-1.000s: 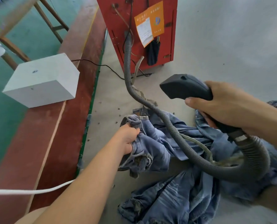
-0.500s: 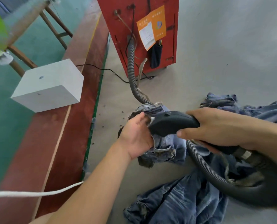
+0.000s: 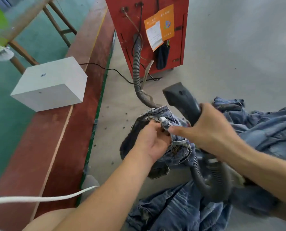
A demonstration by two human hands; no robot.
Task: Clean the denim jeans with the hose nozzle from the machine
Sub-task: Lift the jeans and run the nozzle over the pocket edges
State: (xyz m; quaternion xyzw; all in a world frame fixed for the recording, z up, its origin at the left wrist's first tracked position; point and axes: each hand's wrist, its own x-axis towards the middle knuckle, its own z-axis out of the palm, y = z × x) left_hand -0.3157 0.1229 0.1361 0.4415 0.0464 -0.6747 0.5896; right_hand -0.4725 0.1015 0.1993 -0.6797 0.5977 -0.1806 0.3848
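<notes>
Blue denim jeans lie bunched on the grey floor, with more denim spread toward me and to the right. My left hand grips a fold of the bunched jeans near the waistband. My right hand holds the black hose nozzle by its handle, its mouth lifted above the denim and pointing up and left. My right forefinger reaches out to a pale denim tab beside my left fingers. The grey ribbed hose runs from the red machine under the jeans and loops back to the nozzle.
A white block sits on a red-brown strip at the left, beside green floor. A wooden bench stands at the top left. A black cable leads to the machine. A white cord crosses the lower left.
The nozzle has lifted off the denim and swung up to point away. My right forefinger has stretched out to the fold that my left hand holds.
</notes>
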